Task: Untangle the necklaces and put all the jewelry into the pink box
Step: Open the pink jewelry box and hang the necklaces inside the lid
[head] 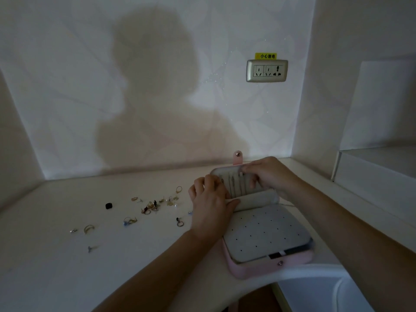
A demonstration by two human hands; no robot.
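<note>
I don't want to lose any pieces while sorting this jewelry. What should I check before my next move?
1. Pink jewelry box open on the white table: ok.
2. Grey-lined lid steadied: ok, the left hand holds its left edge.
3. Thin necklace chains hanging untangled in the lid: cannot tell, too dim and blurred.
4. Right hand pinching a chain at the lid's top: cannot tell.
5. All jewelry in the box: not ok, small rings and earrings lie scattered on the table left of it.
6. Grey perforated panel free for earrings: ok.
</note>
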